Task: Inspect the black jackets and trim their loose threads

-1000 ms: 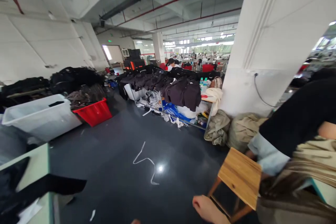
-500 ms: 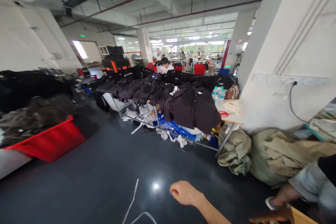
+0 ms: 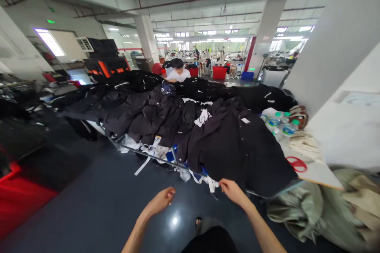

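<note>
My left hand (image 3: 162, 200) hangs over the dark floor with its fingers curled; whether anything is in them is too small to tell. My right hand (image 3: 231, 189) is near the front edge of the table, its fingers bent together beside the hem of a dark buttoned shirt (image 3: 222, 146). Whether it touches the cloth cannot be made out. The shirt lies spread over the table's right part, with a small white tag near its collar. More dark garments (image 3: 142, 106) are heaped to its left.
Red scissors (image 3: 297, 164) and water bottles (image 3: 289, 128) stand or lie at the table's right end. Greenish cloth bundles (image 3: 314, 205) are on the floor at right. A red bin (image 3: 23, 197) is at left. A person (image 3: 178, 72) sits behind the table.
The view has moved closer to the table and its garments. My left hand has come into view, and my right hand is now by the shirt's hem.
</note>
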Available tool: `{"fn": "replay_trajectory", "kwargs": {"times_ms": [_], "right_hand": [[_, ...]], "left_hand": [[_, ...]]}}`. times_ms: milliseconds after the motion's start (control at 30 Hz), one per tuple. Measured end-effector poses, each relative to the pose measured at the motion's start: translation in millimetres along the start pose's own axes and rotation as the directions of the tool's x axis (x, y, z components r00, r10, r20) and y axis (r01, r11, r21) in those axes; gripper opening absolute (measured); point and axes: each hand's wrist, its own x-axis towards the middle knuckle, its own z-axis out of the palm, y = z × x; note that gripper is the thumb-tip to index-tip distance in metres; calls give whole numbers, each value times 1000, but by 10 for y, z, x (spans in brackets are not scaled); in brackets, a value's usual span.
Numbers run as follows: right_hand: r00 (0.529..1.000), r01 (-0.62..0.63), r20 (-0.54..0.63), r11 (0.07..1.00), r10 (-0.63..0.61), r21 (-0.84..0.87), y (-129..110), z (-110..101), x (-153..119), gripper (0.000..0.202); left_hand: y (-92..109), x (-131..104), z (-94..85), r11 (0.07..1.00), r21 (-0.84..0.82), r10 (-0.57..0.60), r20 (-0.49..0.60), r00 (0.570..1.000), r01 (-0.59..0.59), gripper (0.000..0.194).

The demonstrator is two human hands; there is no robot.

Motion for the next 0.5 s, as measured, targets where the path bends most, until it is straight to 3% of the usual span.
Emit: {"fn": "replay_trajectory", "kwargs": {"times_ms": [100,167,233,367,433,500], "right_hand": [[988,151,0,988,-151,-11,-621,-214,1091,28],[974,225,7,974,-225,35,-985,-307,1696,28],[968,252,-20,963,-251,92,-1218,-340,2190,27],[973,192,-163,964,-163,183,-1301,-329,2925,27],[965,121,-255,967,-62,222,-1243,-341,3238,28],[932,35,-357,964,64,264,-1178,-380,3564,31]], "left_hand": [[-141,487,-625,997,-75,-28,99,995,36,35],[-168,874,-1110,990,-140,-16,89,996,28,34],[-127,1403,-1615,987,-162,31,42,999,-24,32],[186,2877,-2512,977,-119,162,-114,980,-175,31],[423,3640,-2805,965,-91,225,-206,952,-248,34],[629,4261,-2978,953,-65,269,-274,923,-296,38]]}}
